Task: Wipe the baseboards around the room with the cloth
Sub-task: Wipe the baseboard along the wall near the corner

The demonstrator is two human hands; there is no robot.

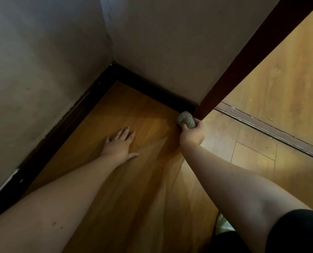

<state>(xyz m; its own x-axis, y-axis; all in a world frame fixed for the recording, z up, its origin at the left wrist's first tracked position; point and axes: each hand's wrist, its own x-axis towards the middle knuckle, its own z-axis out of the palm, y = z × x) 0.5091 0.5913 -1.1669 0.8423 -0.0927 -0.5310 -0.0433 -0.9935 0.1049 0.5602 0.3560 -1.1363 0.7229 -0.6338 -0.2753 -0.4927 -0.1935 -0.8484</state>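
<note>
A dark baseboard (152,88) runs along the foot of two pale walls and meets in a corner at upper centre. My right hand (192,133) grips a bunched grey textured cloth (184,119) and holds it against the right end of the far baseboard, beside a dark red door frame (243,57). My left hand (120,145) lies flat on the wooden floor with fingers spread, a little away from the left baseboard (60,128).
The wooden floor (133,179) fills the corner between the walls. A metal threshold strip (270,127) crosses the doorway on the right, with more wood flooring beyond it. The left baseboard shows chipped white spots near its lower end.
</note>
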